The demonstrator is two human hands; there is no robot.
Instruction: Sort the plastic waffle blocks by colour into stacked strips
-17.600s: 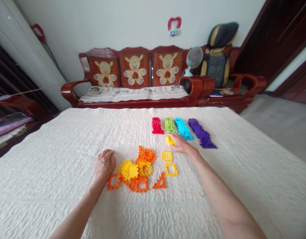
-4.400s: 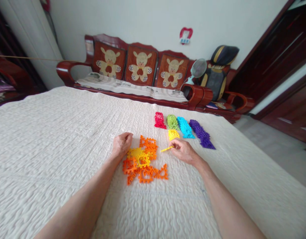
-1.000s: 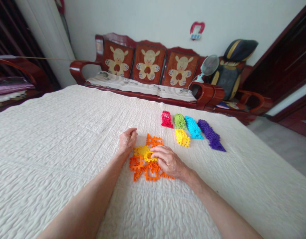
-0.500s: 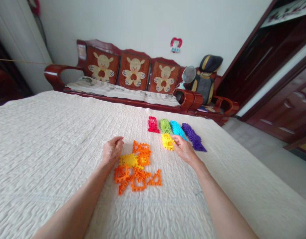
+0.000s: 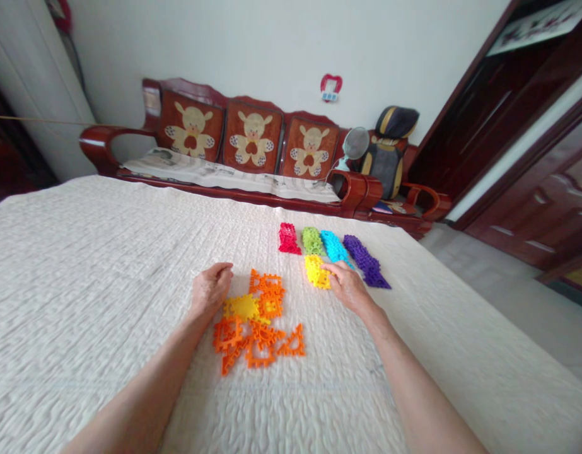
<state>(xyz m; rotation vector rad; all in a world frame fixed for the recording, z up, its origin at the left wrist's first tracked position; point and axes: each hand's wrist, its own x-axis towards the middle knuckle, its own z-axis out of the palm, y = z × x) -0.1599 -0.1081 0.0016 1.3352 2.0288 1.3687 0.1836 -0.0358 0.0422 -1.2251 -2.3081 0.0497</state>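
My right hand (image 5: 350, 289) is at the small pile of yellow interlocking plastic pieces (image 5: 315, 272), fingers closed on its right side with a fingertip over its top. To the left, my left hand (image 5: 211, 289) is curled closed above the bedspread, with nothing showing in it. Close to that hand lies a yellow toothed plate (image 5: 243, 308) among loose orange toothed pieces (image 5: 261, 354), some square and some triangular. Behind the yellow pile stand sorted piles: red pieces (image 5: 287, 238), green pieces (image 5: 312, 241), blue pieces (image 5: 333, 246) and purple pieces (image 5: 366, 261).
A white quilted cover (image 5: 106, 265) spreads beneath everything. Past its far edge stands a wooden sofa (image 5: 104, 146) with bear-patterned cushions (image 5: 251, 142). A small fan (image 5: 355, 144) and a massage seat pad (image 5: 384, 167) are at the right, near a dark door (image 5: 536, 195).
My right fingers have shifted slightly left, further over the yellow pile. My left hand stays closed in about the same place. The view has shifted slightly.
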